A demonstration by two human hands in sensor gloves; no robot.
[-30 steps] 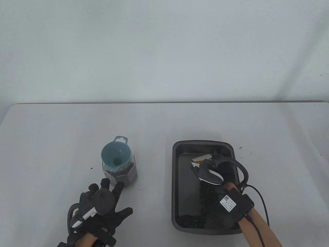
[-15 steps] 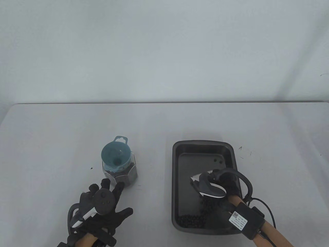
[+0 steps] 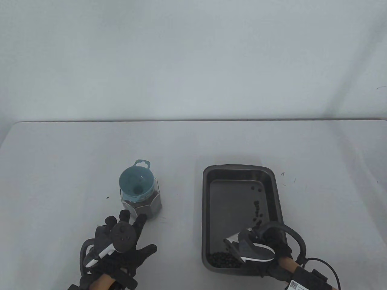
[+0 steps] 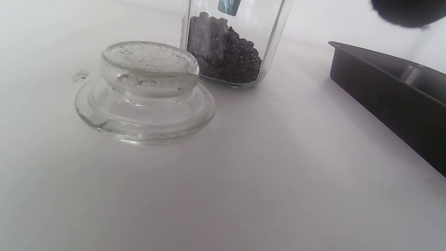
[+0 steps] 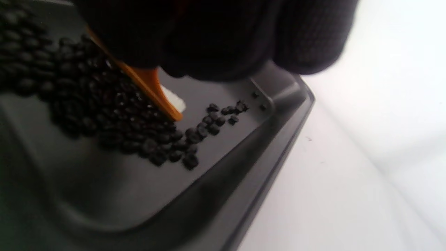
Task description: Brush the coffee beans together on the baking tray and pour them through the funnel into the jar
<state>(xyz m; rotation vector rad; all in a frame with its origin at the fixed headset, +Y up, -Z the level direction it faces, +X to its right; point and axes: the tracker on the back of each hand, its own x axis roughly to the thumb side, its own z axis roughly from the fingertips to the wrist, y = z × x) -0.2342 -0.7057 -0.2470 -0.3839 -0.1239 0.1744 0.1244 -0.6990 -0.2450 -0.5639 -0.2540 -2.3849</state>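
Right hand (image 3: 273, 246) grips the brush (image 5: 144, 82) among tray (image 3: 208, 211) beans (image 3: 222, 259) — left hand (image 3: 116, 244), fingers spread, rests just before the jar (image 3: 145, 202).

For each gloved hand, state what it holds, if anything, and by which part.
The right hand grips a brush with an orange body; its fingers hide the exact place of the hold. The left hand holds nothing, fingers spread beside the jar.

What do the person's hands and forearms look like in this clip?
Both hands wear black knit sensor gloves. The left hand carries a dark grey tracker with round buttons and a white stripe. The right hand has a similar grey-and-white tracker with a loop, a black wrist box with a white label, and a black cable. Forearms are bare.
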